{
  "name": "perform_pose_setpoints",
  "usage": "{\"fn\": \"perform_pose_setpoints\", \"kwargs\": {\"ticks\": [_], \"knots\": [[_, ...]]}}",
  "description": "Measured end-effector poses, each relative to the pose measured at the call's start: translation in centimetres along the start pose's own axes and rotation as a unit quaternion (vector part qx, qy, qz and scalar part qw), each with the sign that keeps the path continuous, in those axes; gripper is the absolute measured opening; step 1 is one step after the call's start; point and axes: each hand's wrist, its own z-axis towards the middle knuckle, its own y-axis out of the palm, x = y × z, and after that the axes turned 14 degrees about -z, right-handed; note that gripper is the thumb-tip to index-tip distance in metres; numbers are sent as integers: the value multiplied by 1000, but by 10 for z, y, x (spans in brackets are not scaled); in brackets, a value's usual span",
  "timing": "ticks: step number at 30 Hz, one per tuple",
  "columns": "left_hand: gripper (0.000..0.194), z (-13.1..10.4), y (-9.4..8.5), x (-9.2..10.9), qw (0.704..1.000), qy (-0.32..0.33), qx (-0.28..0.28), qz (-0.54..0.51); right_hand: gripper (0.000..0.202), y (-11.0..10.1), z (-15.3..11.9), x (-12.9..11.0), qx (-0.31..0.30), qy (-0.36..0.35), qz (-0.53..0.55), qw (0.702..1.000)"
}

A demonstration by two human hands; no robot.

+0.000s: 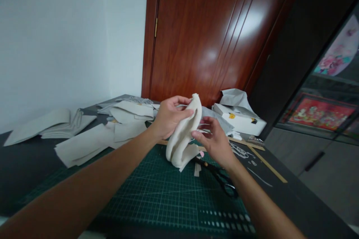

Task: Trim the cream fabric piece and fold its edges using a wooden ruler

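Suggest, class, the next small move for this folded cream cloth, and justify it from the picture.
Probably lower the cream cloth onto the green cutting mat, left of the scissors, and spread it out. The left grip pinches it near the top, it hangs in soft folds, and the right grip is at its edge, so both seem placed to flatten it.

A glossy door [202, 37] stands between a pale wall [70, 37] and a seemingly glazed cabinet [316, 86].
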Motion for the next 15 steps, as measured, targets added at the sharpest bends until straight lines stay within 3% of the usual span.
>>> {"fn": "perform_pose_setpoints", "kwargs": {"ticks": [2, 5, 10, 15], "knots": [[36, -10, 0, 1, 999, 9, -44, 21, 63, 11, 13, -10, -7, -9, 45, 999], [35, -18, -5, 1, 995, 45, -66, 60, 51, 19, 15, -18, -8, -18, 96, 995], [59, -20, -16, -6, 976, 101, -80, 176, 28, 21, 4, -17, 44, -3, 146, 988], [30, -30, -12, -14, 994, 25, -44, 91, 28, 24, 3, -10, 122, 26, 178, 976]]}}
